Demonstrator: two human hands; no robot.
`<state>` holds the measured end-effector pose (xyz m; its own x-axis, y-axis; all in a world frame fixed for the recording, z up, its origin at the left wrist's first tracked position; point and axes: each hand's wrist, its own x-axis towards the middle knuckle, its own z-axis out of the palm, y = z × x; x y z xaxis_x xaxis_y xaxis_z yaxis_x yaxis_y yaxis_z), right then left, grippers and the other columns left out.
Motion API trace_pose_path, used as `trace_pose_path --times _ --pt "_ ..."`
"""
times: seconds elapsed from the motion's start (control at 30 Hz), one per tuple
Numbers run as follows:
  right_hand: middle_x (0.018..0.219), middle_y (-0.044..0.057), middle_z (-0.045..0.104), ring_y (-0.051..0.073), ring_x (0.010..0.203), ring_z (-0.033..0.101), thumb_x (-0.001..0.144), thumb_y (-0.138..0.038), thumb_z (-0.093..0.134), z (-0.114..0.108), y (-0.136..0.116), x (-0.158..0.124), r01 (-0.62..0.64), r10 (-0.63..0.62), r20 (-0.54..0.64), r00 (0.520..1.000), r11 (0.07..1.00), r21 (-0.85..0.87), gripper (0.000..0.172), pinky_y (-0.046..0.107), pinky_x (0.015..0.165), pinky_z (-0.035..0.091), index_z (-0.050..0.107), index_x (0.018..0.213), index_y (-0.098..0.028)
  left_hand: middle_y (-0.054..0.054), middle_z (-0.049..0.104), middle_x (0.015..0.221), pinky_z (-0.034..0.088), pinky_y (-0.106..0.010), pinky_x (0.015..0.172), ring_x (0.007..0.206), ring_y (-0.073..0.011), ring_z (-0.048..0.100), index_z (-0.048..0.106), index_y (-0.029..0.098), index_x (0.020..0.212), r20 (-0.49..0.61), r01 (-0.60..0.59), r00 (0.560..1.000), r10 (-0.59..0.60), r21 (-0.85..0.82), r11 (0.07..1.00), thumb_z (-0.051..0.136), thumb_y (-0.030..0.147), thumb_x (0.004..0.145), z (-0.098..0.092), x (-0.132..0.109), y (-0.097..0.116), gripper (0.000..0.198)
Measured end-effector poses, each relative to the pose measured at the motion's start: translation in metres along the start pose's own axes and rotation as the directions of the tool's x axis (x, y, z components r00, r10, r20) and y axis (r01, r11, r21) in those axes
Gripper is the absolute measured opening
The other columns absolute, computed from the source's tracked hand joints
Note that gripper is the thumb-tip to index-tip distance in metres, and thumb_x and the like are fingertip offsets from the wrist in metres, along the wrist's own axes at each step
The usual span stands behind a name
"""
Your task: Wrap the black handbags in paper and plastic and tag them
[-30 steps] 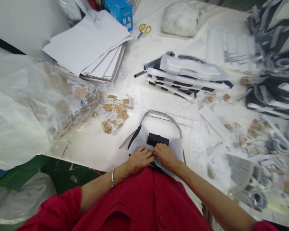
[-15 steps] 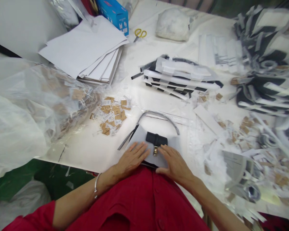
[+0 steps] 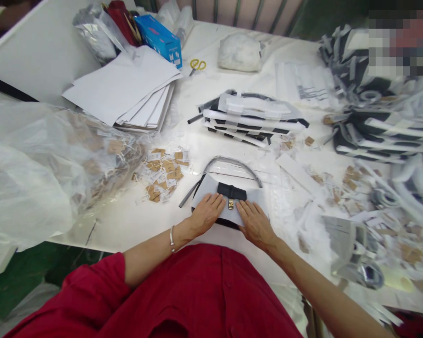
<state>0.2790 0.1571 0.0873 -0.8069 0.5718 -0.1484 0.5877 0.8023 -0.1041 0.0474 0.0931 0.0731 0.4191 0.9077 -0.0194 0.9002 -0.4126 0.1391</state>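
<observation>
A handbag point(image 3: 207, 185) lies on the white table in front of me, its front covered by pale grey sheeting. Its black flap strap point(image 3: 231, 191) and gold clasp point(image 3: 231, 204) show between my hands, and a wrapped handle point(image 3: 232, 160) arches away at the far side. My left hand point(image 3: 207, 213) rests flat on the bag's left part, fingers stretched out toward the strap. On the right part lies my right hand point(image 3: 256, 224), also flat with extended fingers, just beside the clasp. A dark strap end point(image 3: 187, 196) sticks out to the bag's left.
Left of the bag lies a pile of brown tags point(image 3: 165, 174), beside a large clear plastic bag point(image 3: 31, 173). Wrapped handbags point(image 3: 254, 117) are stacked beyond it. Farther back are paper sheets point(image 3: 120, 87), yellow scissors point(image 3: 198, 65) and a blue box point(image 3: 160, 40). Scraps and tape point(image 3: 372, 274) cover the right side.
The handbag has shifted slightly away from my body. Both hands have moved forward with it and remain flat on its front; the right fingers lie closer to the surface. The view has tilted up.
</observation>
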Motion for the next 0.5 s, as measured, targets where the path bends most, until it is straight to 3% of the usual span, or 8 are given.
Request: trace_pose_path --times 0.13,0.2,0.3,0.5 --pt "0.142 0.015 0.052 0.032 0.134 0.04 0.085 -0.007 0.047 0.052 0.002 -0.007 0.026 -0.036 -0.198 0.98 0.998 -0.053 0.054 0.054 0.113 0.028 0.048 0.139 -0.013 -0.015 0.048 0.145 0.031 -0.046 0.114 0.136 -0.0257 0.041 0.042 0.01 0.142 -0.129 -0.014 0.991 0.018 0.038 0.999 0.038 0.008 0.092 0.049 -0.004 0.0 0.05" --pt "0.141 0.013 0.053 0.033 0.136 0.038 0.086 -0.006 0.044 0.072 0.001 -0.008 0.001 -0.012 -0.294 0.956 0.999 -0.038 0.053 0.059 0.113 0.027 0.051 0.137 -0.016 -0.013 0.047 0.146 0.03 -0.047 0.115 0.137 -0.0271 0.039 0.042 0.012 0.143 -0.187 -0.009 0.982 0.015 0.034 0.999 0.038 0.009 0.092 0.064 -0.007 -0.002 0.051" --pt "0.143 0.012 0.051 0.033 0.14 0.033 0.085 -0.004 0.043 0.087 0.002 -0.005 -0.004 0.007 -0.368 0.93 1.0 0.008 0.054 0.062 0.113 0.026 0.052 0.137 -0.02 -0.009 0.045 0.148 0.03 -0.05 0.115 0.14 -0.028 0.035 0.041 0.017 0.144 -0.235 -0.043 0.971 0.047 0.02 0.999 0.038 0.008 0.092 0.074 -0.006 -0.008 0.053" --pt "0.141 0.012 0.053 0.032 0.141 0.03 0.085 -0.006 0.045 0.092 0.007 0.001 0.012 0.012 -0.434 0.901 0.998 0.053 0.053 0.062 0.113 0.026 0.054 0.135 -0.022 -0.009 0.044 0.149 0.028 -0.053 0.116 0.143 -0.0271 0.029 0.038 0.02 0.147 -0.311 -0.084 0.947 0.079 -0.003 0.996 0.035 0.005 0.09 0.076 0.001 -0.015 0.059"
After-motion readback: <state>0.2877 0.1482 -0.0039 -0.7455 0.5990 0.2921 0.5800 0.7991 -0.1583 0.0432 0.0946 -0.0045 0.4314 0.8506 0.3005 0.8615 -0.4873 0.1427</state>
